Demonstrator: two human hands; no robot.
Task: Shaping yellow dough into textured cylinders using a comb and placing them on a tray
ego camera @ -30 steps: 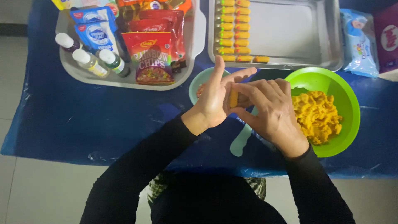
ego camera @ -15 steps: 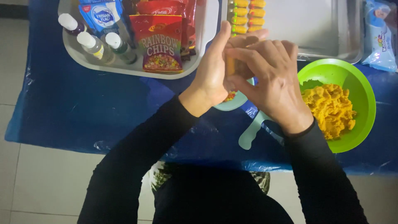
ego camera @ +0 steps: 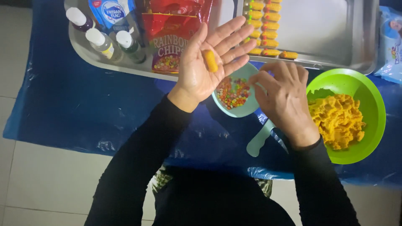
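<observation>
Blue sheet (ego camera: 63,104); dough roll (ego camera: 211,61) lengthwise along fingers on flat left hand (ego camera: 205,67); right hand (ego camera: 282,98) grip pinched.

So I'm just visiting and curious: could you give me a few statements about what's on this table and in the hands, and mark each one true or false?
1. An orange dough roll lies on the open palm of the left hand. True.
2. The right hand rests inside the green bowl. False: it is at the rim of the small teal bowl, beside the green one.
3. The teal bowl holds small coloured candies. True.
4. The green bowl is empty. False: it holds orange dough.
5. Shaped orange pieces lie in rows on the metal tray. True.
6. The small bottles have black caps. False: their caps are white.
</observation>
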